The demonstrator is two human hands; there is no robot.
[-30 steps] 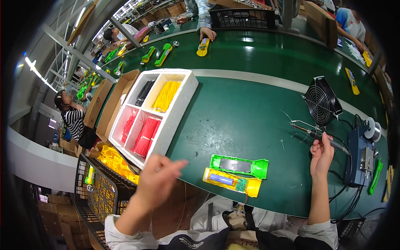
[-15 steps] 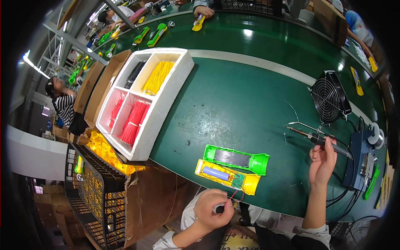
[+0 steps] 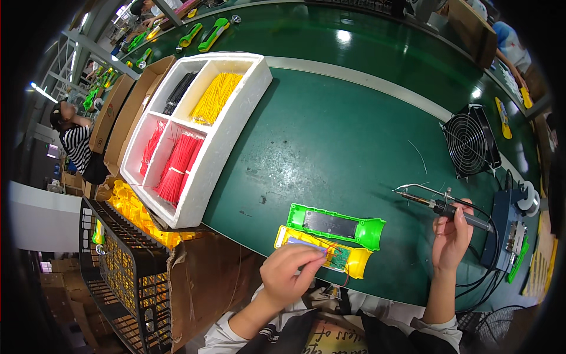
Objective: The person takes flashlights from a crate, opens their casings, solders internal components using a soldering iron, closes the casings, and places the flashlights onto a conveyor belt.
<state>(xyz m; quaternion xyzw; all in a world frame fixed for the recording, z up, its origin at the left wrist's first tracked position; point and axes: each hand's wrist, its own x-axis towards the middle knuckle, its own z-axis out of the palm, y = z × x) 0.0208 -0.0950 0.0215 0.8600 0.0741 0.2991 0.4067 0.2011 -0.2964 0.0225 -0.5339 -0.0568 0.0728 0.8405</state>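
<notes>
On the green workbench near its front edge lies a yellow plastic housing half (image 3: 358, 262). Inside it are a blue cylindrical battery (image 3: 293, 241), partly hidden by my hand, and a small green circuit board (image 3: 340, 258). My left hand (image 3: 289, 274) reaches over this half, thumb and forefinger pinching a thin red wire at the board's left edge. Directly behind lies a green housing half (image 3: 370, 233) with a black panel (image 3: 330, 224) in it. Farther right, my right hand (image 3: 451, 239) grips a soldering iron (image 3: 473, 220) with a thin metal feed tube; its tip points left above the bench.
A white foam box (image 3: 236, 127) of red, yellow and black wires stands left. Below it are a black crate (image 3: 121, 277) and yellow parts (image 3: 132, 206). At right are a black fan (image 3: 470, 141), a blue soldering station (image 3: 500, 227) and a solder spool (image 3: 529, 203). People work beyond.
My left hand has moved from the bench's front edge up over the yellow half, bringing the wire to the board. My right hand and the iron have shifted slightly left and down.
</notes>
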